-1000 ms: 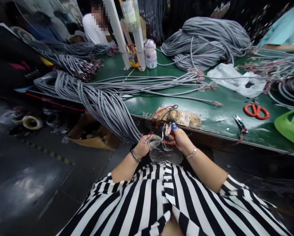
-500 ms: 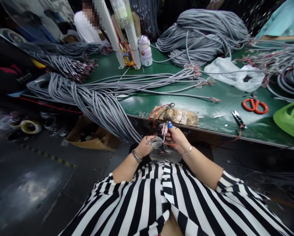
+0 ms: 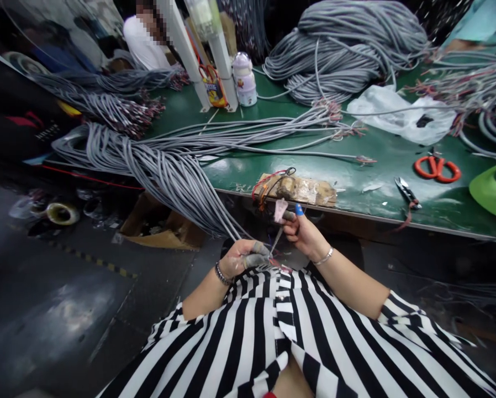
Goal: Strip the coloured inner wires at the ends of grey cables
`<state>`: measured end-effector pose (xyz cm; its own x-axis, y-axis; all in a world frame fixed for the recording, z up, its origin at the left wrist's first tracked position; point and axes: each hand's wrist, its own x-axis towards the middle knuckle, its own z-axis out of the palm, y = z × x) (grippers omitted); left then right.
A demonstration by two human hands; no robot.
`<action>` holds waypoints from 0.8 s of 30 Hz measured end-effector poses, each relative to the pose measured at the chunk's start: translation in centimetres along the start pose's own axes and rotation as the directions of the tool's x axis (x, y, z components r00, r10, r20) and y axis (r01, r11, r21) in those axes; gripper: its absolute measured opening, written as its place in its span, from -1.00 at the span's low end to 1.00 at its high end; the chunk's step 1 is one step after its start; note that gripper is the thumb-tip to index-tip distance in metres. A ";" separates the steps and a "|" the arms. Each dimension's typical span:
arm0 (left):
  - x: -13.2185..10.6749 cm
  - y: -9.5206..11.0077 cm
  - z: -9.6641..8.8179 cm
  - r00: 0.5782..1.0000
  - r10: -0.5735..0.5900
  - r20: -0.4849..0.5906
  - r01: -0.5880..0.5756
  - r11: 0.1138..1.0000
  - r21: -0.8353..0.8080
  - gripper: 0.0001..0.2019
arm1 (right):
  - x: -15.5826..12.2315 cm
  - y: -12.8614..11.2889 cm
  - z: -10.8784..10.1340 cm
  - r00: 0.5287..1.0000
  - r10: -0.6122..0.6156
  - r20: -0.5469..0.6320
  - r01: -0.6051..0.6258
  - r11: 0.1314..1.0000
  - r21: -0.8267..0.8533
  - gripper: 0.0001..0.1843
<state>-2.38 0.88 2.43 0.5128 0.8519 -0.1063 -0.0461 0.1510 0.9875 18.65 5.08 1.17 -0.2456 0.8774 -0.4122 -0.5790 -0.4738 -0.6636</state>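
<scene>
My left hand [image 3: 243, 258], with grey coverings on its fingers, is pinched round the wire end of a grey cable [image 3: 240, 232]. Thin red and pale wires [image 3: 281, 267] stick out past its fingertips, in front of the striped shirt. Just to the right and higher, my right hand [image 3: 304, 236] wears a blue cover on one fingertip. It is closed on a thin pointed tool with a pink wrapped end [image 3: 280, 211]; the exact kind is unclear. The tool's shaft slants down toward the left fingertips, and I cannot tell whether it touches the wires.
A worn wooden block [image 3: 301, 188] with wires lies at the green table's [image 3: 231, 177] front edge. To the right are small cutters [image 3: 406, 192], red-handled scissors [image 3: 436, 167] and a green basket [image 3: 494, 190]. Grey cable bundles [image 3: 161, 177] hang over the left edge; a bottle [image 3: 244, 80] stands behind.
My hands have moved apart: the left has dropped a little toward the shirt, the right has shifted right with the tool. The tool's pointed shaft now slants between them.
</scene>
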 end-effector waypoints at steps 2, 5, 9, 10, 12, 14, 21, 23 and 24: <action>-0.8 -0.2 0.0 1.000 0.010 -0.002 -0.010 1.000 -0.003 -0.59 | -0.2 0.2 -0.2 1.000 -0.002 0.003 0.002 1.000 -0.018 -0.39; -1.3 -0.7 -0.4 0.997 0.035 -0.071 -0.037 0.999 -0.023 -0.60 | -0.4 0.1 -0.2 0.998 -0.006 0.059 0.010 0.998 -0.061 -0.39; -0.8 -1.6 -0.8 0.985 0.070 -0.158 -0.073 0.997 -0.012 -0.59 | -0.4 -0.7 0.7 0.993 0.006 0.121 0.006 0.994 -0.106 -0.38; -0.5 -1.7 -0.9 0.984 0.070 -0.166 -0.072 0.997 -0.010 -0.59 | -0.3 -0.9 1.1 0.992 0.010 0.124 0.005 0.993 -0.117 -0.38; 0.0 -2.0 -0.9 0.984 0.071 -0.164 -0.073 0.997 -0.006 -0.58 | -0.1 -1.3 1.7 0.993 0.001 0.116 0.017 0.989 -0.149 -0.39; 0.6 -2.1 -0.8 0.985 0.077 -0.152 -0.078 0.997 -0.003 -0.56 | 0.1 -1.4 2.1 0.993 -0.035 0.109 0.055 0.981 -0.188 -0.42; 2.5 -1.9 -0.3 0.985 0.019 -0.172 -0.025 0.999 -0.033 -0.53 | 0.5 -0.9 2.4 0.994 -0.095 0.050 0.102 0.982 -0.160 -0.41; 2.9 -1.7 -0.1 0.983 -0.007 -0.186 -0.001 0.999 -0.046 -0.51 | 0.6 -1.0 2.4 0.997 -0.075 0.033 0.078 0.990 -0.117 -0.41; 3.1 -1.5 0.0 0.981 -0.017 -0.192 0.008 0.999 -0.047 -0.50 | 0.6 -1.0 2.5 0.997 -0.069 0.035 0.072 0.993 -0.097 -0.41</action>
<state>-0.71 3.27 0.58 0.3394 0.9296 -0.1436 -0.0826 0.1815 0.9799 17.19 6.29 3.16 -0.2322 0.9099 -0.3436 -0.5166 -0.4147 -0.7491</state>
